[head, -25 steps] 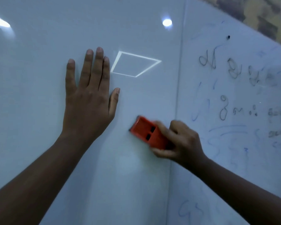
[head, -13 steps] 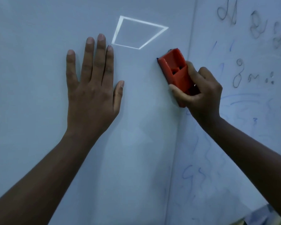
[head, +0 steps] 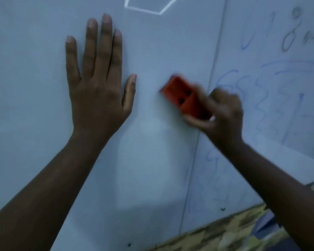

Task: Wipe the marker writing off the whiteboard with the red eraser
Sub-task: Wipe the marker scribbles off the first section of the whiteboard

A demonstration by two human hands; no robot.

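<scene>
Now, right hand (head: 223, 118) is gripping red eraser (head: 185, 96) w/ curled fingers against whiteboard (head: 161, 160); left hand (head: 98, 84) is pressing flat, fingers spread.

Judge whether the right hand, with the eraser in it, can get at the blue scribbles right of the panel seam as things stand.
Probably yes. The right hand grips the red eraser just left of the seam, and the blue scribbles lie right beside it on the whiteboard with nothing between. The left hand rests flat, away to the left.

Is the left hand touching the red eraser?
Apart. The head view shows bare whiteboard between the left hand and the red eraser.
</scene>
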